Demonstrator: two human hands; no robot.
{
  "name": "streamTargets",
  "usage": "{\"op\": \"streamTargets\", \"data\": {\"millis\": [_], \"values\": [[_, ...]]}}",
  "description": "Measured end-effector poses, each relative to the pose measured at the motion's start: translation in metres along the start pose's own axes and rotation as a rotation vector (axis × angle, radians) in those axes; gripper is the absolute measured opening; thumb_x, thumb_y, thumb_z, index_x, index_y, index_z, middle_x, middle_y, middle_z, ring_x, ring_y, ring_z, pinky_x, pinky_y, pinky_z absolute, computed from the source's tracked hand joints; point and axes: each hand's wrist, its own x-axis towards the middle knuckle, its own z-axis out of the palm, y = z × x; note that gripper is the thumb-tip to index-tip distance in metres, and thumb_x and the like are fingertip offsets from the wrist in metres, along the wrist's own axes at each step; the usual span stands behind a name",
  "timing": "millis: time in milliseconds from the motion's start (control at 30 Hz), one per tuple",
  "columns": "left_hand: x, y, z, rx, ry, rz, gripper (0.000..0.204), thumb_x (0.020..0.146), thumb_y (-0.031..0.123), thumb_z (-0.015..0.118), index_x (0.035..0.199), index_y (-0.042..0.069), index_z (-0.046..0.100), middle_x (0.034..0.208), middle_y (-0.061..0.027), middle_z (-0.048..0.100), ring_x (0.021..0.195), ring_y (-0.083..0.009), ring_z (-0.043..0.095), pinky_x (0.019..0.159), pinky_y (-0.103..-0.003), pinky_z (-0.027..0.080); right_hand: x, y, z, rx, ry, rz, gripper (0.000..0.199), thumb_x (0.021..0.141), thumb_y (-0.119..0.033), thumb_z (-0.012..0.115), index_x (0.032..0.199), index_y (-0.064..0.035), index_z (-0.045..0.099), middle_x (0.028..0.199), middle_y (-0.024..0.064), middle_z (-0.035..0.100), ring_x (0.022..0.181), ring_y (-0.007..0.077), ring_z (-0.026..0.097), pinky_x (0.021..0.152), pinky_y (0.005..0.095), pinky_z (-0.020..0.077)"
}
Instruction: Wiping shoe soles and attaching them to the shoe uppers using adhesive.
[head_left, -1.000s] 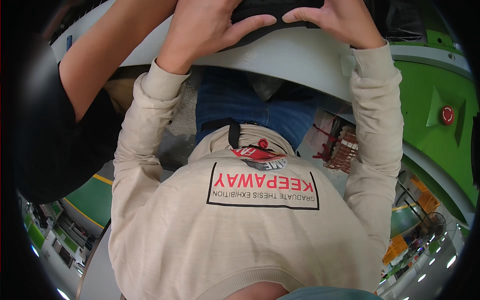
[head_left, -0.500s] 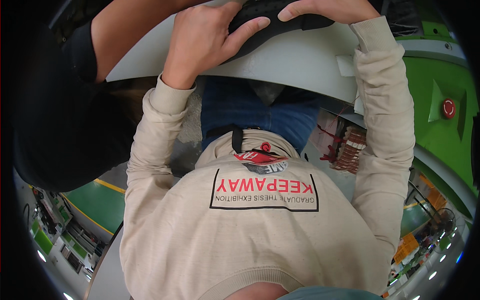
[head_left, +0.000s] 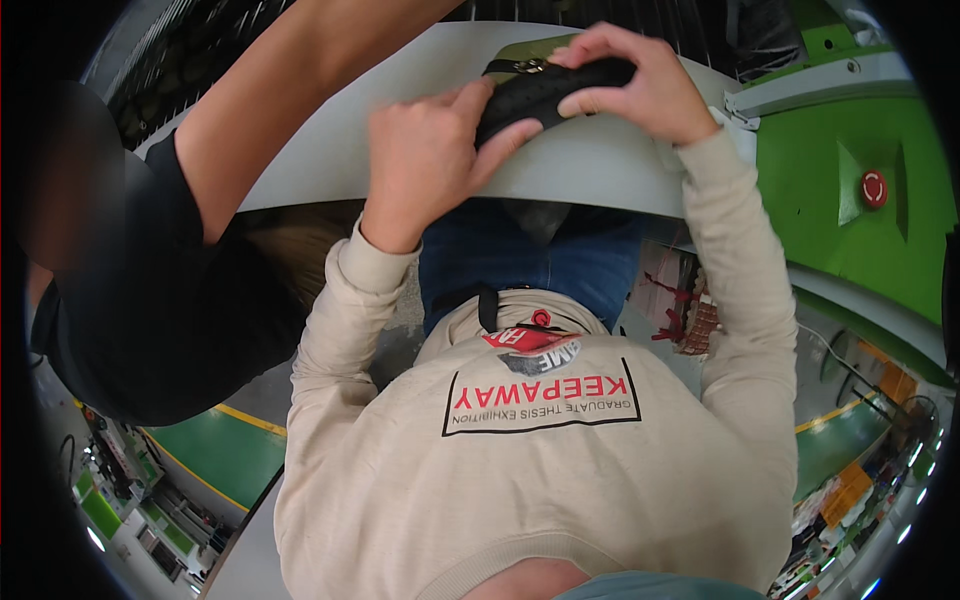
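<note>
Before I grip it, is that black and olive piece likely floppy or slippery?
The black and olive piece probably isn't floppy: its curve doesn't sag between left hand and right hand. Its dotted black face may resist slipping. Its exposed buckle could snag.

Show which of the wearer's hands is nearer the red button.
The right hand, at the right end of the dark shoe-like item; the left hand is farther from the red button.

The black-and-olive buckled shoe (head_left: pixel 520 108), cut off by the top edge before, now appears lower, near twelve o'clock, its olive upper (head_left: pixel 540 48) and metal buckle (head_left: pixel 530 66) newly visible. Both hands have come lower too: left hand (head_left: pixel 428 150) toward eleven-thirty, right hand (head_left: pixel 652 90) at one o'clock, forefinger now showing.
</note>
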Motion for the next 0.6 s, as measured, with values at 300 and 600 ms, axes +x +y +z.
{"op": "streamTargets", "data": {"millis": [300,600], "values": [[-0.081,-0.02,-0.019,-0.705,0.042,-0.425,0.052,0.085,0.012,0.092,0.133,0.003,0.075,0.121,-0.018,0.08,0.106,-0.0242,0.078,0.093,-0.034,0.059,-0.007,-0.053,0.052,-0.415,0.163,-0.263,0.063,0.074,-0.033,0.096,0.128,-0.01,0.074,0.131,0.0068,0.075,0.127,0.0316,0.069,0.115,0.0466,0.0494],[-0.097,-0.019,0.007,-0.885,0.231,-0.501,0.044,0.087,0.005,0.088,0.128,-0.003,0.076,0.126,-0.0171,0.079,0.113,-0.0216,0.075,0.1,-0.033,0.058,0.026,-0.054,0.07,-0.356,-0.012,-0.321,0.048,0.075,-0.031,0.093,0.117,-0.0113,0.081,0.119,0.0059,0.08,0.118,0.0263,0.073,0.112,0.045,0.0477]]}}
